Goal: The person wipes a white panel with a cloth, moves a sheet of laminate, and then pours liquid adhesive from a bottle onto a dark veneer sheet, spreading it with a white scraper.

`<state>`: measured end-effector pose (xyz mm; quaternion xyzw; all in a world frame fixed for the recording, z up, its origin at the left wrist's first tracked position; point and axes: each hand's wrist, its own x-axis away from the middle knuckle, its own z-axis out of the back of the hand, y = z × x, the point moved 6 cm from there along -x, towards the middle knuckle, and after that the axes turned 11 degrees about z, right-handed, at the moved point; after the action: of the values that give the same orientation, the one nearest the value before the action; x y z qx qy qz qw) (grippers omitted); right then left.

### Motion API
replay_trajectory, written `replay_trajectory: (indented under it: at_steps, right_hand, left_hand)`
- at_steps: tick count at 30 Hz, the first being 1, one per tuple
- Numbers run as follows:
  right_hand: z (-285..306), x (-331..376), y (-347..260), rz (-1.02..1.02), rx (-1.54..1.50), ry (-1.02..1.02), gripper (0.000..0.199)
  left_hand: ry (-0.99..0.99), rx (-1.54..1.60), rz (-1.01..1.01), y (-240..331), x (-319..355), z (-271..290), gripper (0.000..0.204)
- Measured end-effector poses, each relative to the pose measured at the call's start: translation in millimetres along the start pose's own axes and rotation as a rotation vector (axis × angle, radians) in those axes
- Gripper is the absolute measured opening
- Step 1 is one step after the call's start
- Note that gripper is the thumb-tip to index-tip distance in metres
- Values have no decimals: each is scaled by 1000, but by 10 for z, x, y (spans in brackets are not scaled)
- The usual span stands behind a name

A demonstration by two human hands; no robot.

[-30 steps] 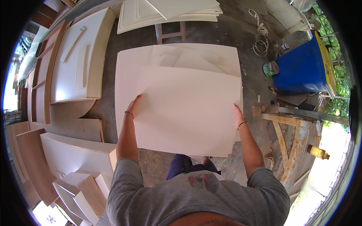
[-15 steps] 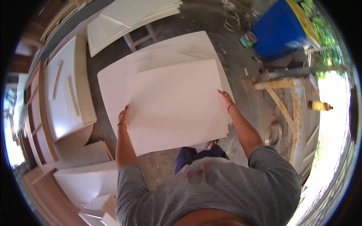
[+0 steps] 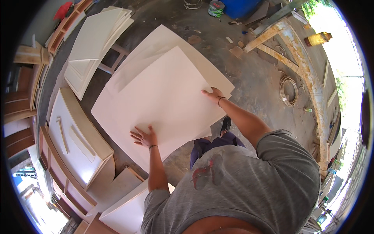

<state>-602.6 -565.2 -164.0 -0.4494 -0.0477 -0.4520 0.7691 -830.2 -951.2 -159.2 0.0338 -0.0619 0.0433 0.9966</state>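
The top sheet (image 3: 171, 82), pale and blank, lay in the middle of the frame on a stack (image 3: 216, 70) of like sheets, turned so that one corner pointed to the top. Lower sheets showed past its edges; what bore the stack was hidden.

The left hand (image 3: 144, 137) lay palm down near the stack's lower-left side, its fingers spread wide. The right hand (image 3: 213, 95) reached over the top sheet's right edge, fingers stretched out and slightly apart; whether they pinched the edge, one could not tell.

White panels (image 3: 93, 37) sat piled at the upper left, and below them a white cabinet (image 3: 76, 136) carried two narrow strips (image 3: 82, 143). At the top stood a can (image 3: 216, 8) beside a blue bin (image 3: 240, 7). A wire coil (image 3: 288, 91) lay on the floor (image 3: 253, 91) at the right, and a yellow bottle (image 3: 318, 39) showed at the upper right.
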Motion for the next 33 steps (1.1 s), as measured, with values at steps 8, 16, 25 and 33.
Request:
replay_trajectory:
  at_steps: [8,16,25,33]
  right_hand:
    - [58,146,-12,55,-68,-76,87]
    - [368,1302,1823,-54,-279,112,76]
    - [25,4402,4835,-717,-946,408,48]
    - [-2277,5964,4764,-929,-1420,887,37]
  left_hand:
    - [-118,-7,32,19,-243,168,87]
    - [-212,19,-341,447,1117,-117,97]
    - [-240,-30,-2,216,1885,-84,126]
    - [83,-634,-949,1129,2921,171,118]
